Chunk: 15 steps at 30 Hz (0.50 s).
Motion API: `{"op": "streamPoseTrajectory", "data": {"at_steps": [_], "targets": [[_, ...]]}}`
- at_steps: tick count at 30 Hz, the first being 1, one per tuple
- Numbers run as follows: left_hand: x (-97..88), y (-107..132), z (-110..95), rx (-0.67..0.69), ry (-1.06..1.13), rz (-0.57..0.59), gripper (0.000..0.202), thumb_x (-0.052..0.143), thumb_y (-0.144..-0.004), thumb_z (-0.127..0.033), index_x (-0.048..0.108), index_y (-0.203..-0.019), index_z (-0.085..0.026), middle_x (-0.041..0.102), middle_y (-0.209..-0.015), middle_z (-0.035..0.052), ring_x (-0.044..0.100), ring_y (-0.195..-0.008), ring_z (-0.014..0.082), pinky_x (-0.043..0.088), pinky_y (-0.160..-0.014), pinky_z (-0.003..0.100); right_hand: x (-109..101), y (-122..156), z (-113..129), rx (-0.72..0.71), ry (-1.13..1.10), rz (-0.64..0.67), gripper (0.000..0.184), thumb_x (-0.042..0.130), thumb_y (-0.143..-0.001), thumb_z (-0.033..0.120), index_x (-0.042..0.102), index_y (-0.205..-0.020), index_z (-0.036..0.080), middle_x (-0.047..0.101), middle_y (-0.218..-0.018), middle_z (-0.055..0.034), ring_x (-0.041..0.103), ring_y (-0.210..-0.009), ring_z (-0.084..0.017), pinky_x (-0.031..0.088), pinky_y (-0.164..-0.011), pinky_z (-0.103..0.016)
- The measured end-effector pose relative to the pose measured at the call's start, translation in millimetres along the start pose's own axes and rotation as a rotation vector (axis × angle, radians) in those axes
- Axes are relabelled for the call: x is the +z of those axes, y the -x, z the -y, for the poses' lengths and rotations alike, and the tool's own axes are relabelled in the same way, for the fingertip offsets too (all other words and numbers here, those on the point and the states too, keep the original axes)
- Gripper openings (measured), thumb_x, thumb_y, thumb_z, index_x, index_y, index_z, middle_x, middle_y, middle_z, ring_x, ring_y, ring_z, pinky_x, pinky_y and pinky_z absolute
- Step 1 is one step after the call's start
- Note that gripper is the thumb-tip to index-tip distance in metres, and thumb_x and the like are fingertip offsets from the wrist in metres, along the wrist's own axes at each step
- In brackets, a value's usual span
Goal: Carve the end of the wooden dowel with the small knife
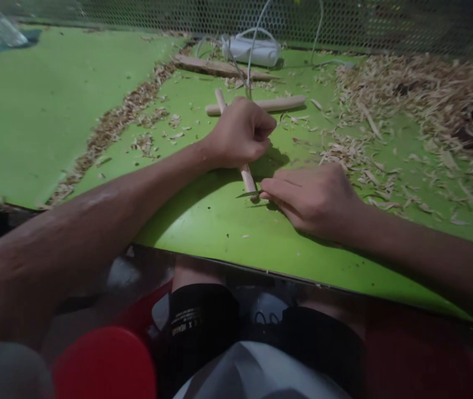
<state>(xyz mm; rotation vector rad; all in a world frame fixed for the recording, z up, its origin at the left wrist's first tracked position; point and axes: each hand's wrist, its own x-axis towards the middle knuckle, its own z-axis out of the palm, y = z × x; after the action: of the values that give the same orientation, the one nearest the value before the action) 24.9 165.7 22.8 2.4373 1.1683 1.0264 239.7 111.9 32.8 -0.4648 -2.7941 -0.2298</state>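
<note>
On the green table (32, 111), our left hand (240, 133) fists a light, stiff wooden stick (247, 178) mid-shaft; our right hand (311, 199) pinches a small blade (248, 194) at its tip.

— Is anything readable showing up anywhere?

— Only one spot: small white lettering is sitting on the black knee band (197, 318), low in the frame just left of centre.

— Can you make out what it is saying?

— Not properly. Two short lines are running across the band, but they are coming through blurred and too small to read.

— Anything on the white device (253, 50) at the top centre?

— No marking is showing there.
</note>
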Motion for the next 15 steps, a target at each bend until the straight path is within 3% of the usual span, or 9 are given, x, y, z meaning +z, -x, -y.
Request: {"op": "streamPoseTrajectory", "data": {"at_steps": [10, 15], "targets": [[-3.1, -0.8, -9.2, -0.118, -0.038, 0.062, 0.037, 0.06, -0.069, -0.01, 0.03, -0.052, -0.022, 0.024, -0.056, -0.0028, 0.031, -0.062, 0.0106, 0.022, -0.059, 0.029, 5.9, -1.8, -1.5, -0.027, -0.037, -0.069, 0.037, 0.043, -0.109, 0.027, 0.076, -0.094, 0.016, 0.066, -0.072, -0.0021, 0.051, -0.063, -0.015, 0.024, -0.057, -0.033], [-5.3, -2.0, -12.5, -0.158, -0.006, 0.105, 0.038, 0.061, -0.066, -0.007, 0.03, -0.051, -0.023, 0.025, -0.053, -0.0026, 0.033, -0.059, 0.0131, 0.024, -0.055, 0.031, 2.3, 0.0, -0.4, 0.088, -0.106, -0.143, 0.038, 0.041, -0.11, 0.03, 0.074, -0.096, 0.017, 0.069, -0.076, -0.0034, 0.056, -0.065, -0.016, 0.032, -0.061, -0.031]]}}
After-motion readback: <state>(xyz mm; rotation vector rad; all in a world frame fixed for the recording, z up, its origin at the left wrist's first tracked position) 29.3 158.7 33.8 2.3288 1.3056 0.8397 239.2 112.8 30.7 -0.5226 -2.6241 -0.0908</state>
